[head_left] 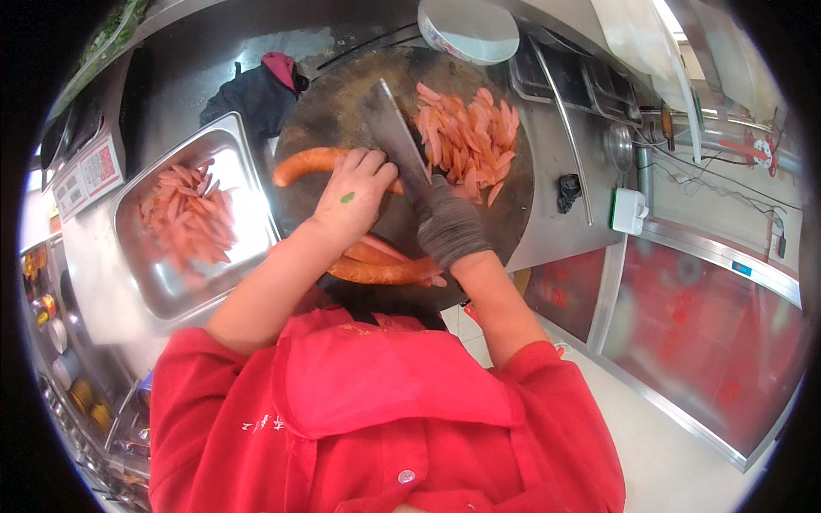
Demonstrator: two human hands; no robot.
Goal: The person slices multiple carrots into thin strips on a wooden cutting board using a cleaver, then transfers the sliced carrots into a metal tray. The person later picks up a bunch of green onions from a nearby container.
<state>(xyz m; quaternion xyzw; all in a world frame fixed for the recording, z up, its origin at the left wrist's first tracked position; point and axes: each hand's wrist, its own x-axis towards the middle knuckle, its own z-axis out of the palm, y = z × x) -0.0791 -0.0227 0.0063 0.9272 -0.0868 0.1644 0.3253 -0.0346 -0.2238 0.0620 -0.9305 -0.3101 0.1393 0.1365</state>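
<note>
My bare left hand (360, 183) presses a sausage (308, 163) against a round chopping block (340, 102), its fingertips beside the blade. A dark knitted glove covers my right hand (449, 221), which grips a Chinese cleaver (397, 131). The blade stands next to the left fingers at the sausage's right end, and the handle is hidden in the glove. To the right of the blade lies a pile of sausage slices (471, 138). Nearer my body, more sausage (372, 270) rests on the block, partly behind my right hand.
At the left stands a rectangular steel pan (256, 192) holding more slices. A white bowl (471, 32) sits at the block's far edge, near dark chopsticks (369, 45). A dark cloth item with pink lining (256, 90) lies far left; black trays (551, 70) are far right.
</note>
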